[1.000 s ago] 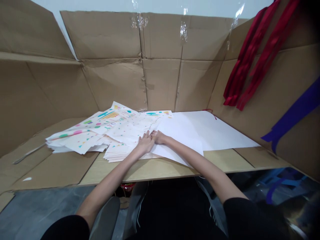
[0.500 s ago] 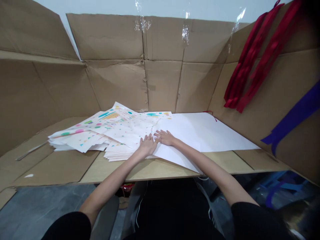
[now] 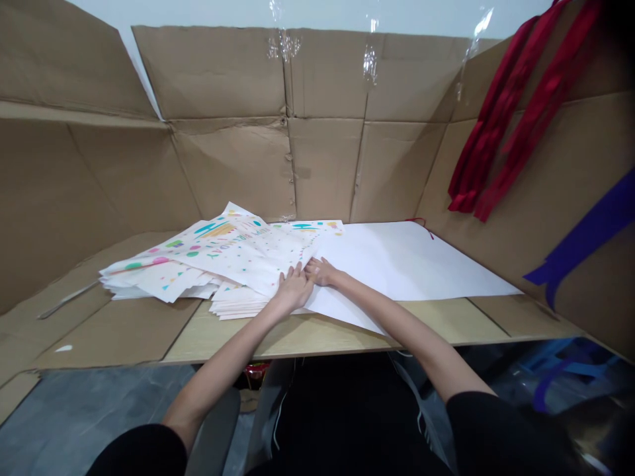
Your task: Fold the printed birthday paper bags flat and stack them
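My left hand (image 3: 294,291) lies with spread fingers on a stack of printed paper sheets (image 3: 238,307), pressing its right part. Right beside it, almost touching, my right hand (image 3: 323,271) has its fingers bent and drawn together at the left edge of a large white paper sheet (image 3: 391,261). Its fingertips are partly hidden, and it looks to be pinching the paper there. Left of my hands, loose birthday-printed sheets (image 3: 198,244) with coloured dots and lettering are heaped and fanned out over the stack.
Cardboard walls (image 3: 228,165) enclose the back and sides of the wooden tabletop (image 3: 223,340). Red ribbons (image 3: 516,119) and a purple ribbon (image 3: 580,238) hang at right. A thin red cord (image 3: 421,222) lies by the back right corner. A flat strip (image 3: 67,301) lies far left.
My right hand has shifted slightly left, and its spread fingers have bent and drawn together. My left hand stays nearly in place. The view has shifted a little.
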Demonstrator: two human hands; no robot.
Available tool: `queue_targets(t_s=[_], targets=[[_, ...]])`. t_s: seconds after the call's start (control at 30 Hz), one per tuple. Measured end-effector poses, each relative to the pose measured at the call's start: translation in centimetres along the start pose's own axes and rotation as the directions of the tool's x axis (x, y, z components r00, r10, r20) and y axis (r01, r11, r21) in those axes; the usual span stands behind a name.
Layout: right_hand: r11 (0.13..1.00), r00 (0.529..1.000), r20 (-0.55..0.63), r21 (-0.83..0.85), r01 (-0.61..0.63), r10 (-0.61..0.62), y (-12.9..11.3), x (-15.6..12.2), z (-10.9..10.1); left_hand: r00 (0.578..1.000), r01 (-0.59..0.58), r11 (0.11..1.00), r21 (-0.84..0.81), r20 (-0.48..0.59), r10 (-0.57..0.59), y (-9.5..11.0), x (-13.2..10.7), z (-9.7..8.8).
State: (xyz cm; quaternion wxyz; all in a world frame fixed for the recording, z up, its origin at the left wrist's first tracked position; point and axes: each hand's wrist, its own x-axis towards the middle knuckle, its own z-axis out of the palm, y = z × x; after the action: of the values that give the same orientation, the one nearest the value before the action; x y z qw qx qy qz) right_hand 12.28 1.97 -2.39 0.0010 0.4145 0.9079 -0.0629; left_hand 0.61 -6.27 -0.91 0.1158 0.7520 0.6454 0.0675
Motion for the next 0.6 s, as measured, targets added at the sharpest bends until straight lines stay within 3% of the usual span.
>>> queue_targets(t_s=[0.1, 0.2, 0.23, 0.27, 0.33, 0.37, 0.4, 0.43, 0.5, 0.6], targets=[[0.995, 0.999, -0.048, 0.102, -0.018, 0.023, 1.5, -1.2, -0.3, 0.999, -0.004, 0.999, 0.051, 0.041, 0.002, -0.2, 0.1, 0.1], [0.950, 0.958, -0.084, 0.181, -0.255, 0.273, 4.7, -4.3, -0.8, 0.998, 0.002, 0.993, 0.116, 0.056, -0.009, -0.1, 0.1, 0.1], [0.902, 0.909, -0.093, 0.196, -0.385, 0.408, 6.0, -5.6, -1.0, 0.998, 0.004, 0.990, 0.141, 0.057, -0.013, 0.1, 0.1, 0.1], [0.826, 0.829, -0.101, 0.213, -0.522, 0.550, 7.3, -6.9, -1.1, 0.998, 0.008, 0.987, 0.163, 0.058, -0.018, 0.3, 0.2, 0.0], [0.610, 0.619, -0.054, 0.258, -0.749, 0.783, 9.5, -9.3, -1.4, 0.998, 0.027, 0.979, 0.201, 0.052, -0.038, 0.9, 0.5, -0.3], [0.535, 0.548, -0.041, 0.289, -0.794, 0.835, 10.4, -10.2, -1.4, 0.998, 0.042, 0.975, 0.217, 0.045, -0.053, 1.3, 0.9, -0.5], [0.486, 0.509, -0.023, 0.333, -0.808, 0.861, 11.1, -11.0, -1.5, 0.997, 0.061, 0.971, 0.232, 0.037, -0.071, 1.6, 1.5, -0.6], [0.466, 0.502, -0.011, 0.386, -0.796, 0.865, 11.6, -11.7, -1.5, 0.995, 0.083, 0.965, 0.247, 0.031, -0.093, 2.0, 2.2, -0.7], [0.471, 0.531, -0.015, 0.481, -0.739, 0.848, 11.9, -12.4, -1.5, 0.992, 0.112, 0.953, 0.281, 0.028, -0.125, 2.6, 4.0, -0.8], [0.512, 0.551, -0.119, 0.565, -0.647, 0.826, 11.5, -12.8, -1.6, 0.989, 0.116, 0.945, 0.305, 0.051, -0.137, 3.1, 7.0, -0.7]])
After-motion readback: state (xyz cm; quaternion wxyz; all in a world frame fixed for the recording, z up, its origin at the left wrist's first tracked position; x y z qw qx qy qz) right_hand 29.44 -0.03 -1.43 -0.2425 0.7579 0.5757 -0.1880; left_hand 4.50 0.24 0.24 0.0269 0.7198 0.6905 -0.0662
